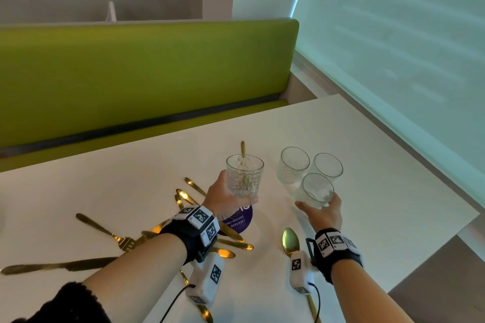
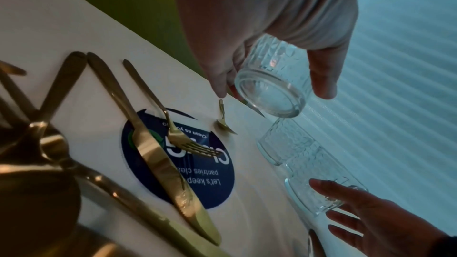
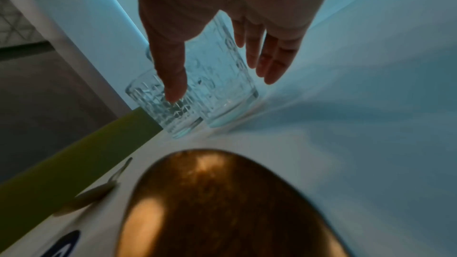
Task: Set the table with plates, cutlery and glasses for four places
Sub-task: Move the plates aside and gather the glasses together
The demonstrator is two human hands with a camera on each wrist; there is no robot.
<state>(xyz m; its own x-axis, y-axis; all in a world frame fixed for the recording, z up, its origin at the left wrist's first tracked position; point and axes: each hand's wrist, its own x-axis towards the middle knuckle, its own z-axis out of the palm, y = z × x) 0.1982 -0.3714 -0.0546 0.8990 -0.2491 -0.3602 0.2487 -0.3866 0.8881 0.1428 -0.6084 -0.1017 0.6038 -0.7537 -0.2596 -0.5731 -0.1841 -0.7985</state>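
Setting: we look down at a white surface (image 1: 367,165) in front of a green bench seat (image 1: 131,73).
Left hand (image 1: 223,198): our fingers and thumb curl round a raised glass (image 1: 244,175), held clear of the surface; the left wrist view shows its thick round base (image 2: 270,95) in the air.
Raised glass, look: clear, straight-sided, with a pressed pattern of small facets.
Right hand (image 1: 324,214): we spread it wide beside the nearest glass (image 1: 316,191), thumb and fingers straight on either side; whether they touch the glass we cannot tell.
Other glasses: two more (image 1: 294,164) (image 1: 328,166) stand upright just behind, close together, same pattern.
Cutlery: gold forks, knives and spoons lie scattered near our left wrist; one gold spoon (image 1: 290,240) lies beside our right wrist.
Sticker: a round dark blue label (image 2: 178,159) lies on the surface under a fork and a knife.
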